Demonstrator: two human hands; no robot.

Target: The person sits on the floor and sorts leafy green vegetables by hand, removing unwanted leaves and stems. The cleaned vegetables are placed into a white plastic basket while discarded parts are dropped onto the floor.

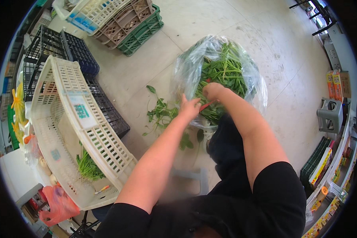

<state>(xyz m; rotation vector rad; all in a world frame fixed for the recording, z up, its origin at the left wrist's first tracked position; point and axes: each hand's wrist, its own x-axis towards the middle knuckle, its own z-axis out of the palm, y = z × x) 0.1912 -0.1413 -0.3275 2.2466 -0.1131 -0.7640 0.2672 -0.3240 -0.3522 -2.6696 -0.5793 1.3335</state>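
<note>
A large clear plastic bag (184,71) stands open on the floor, full of leafy greens (226,71) with long thin stems. Above the greens, my right hand (213,90) has its fingers curled at a strip of red tape or band (207,105). My left hand (190,108) is at the bag's near left edge, close to the strip's lower end; whether its fingers grip the strip is unclear. Loose leafy stems (163,113) lie on the floor left of the bag. To the left, a white plastic crate (101,122) contains a small bunch of greens (89,166).
Black crates (104,104) lie behind the white crate. Stacked crates (122,23) stand at the upper left, and a red plastic bag (58,205) hangs at the lower left. On the right are a grey stool (330,116) and shelves of packaged goods (327,208).
</note>
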